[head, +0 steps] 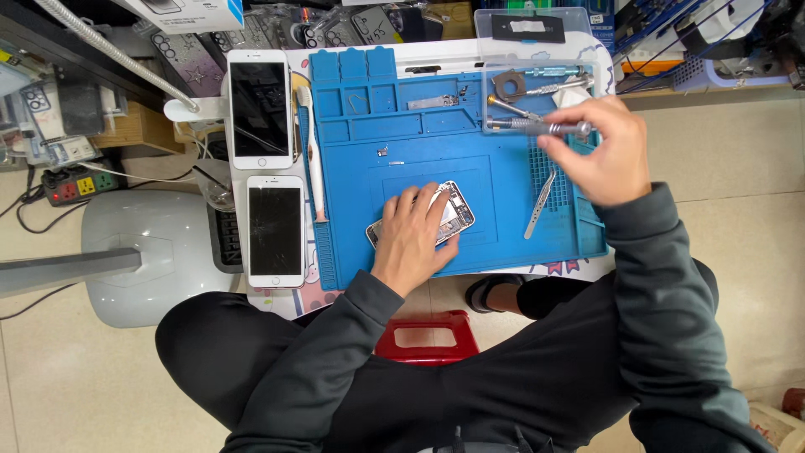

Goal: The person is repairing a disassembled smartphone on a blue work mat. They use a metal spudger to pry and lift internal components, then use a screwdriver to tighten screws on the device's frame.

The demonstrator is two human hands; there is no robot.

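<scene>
My left hand point(412, 237) lies flat on an opened phone body point(454, 215) in the middle of the blue work mat point(503, 243), pressing it down. My right hand point(597, 148) is raised over the mat's right side, fingers closed on a silver screwdriver point(537, 127) that points left over a clear plastic tray point(537, 50). Metal tweezers point(540, 204) lie on the mat just below my right hand.
Two white phones point(261, 107) point(275, 230) lie left of the mat, with a white brush point(312, 151) beside them. More screwdrivers and small parts fill the clear tray. A lamp base point(151, 252), a power strip point(77, 184) and a red stool point(428, 337) stand nearby.
</scene>
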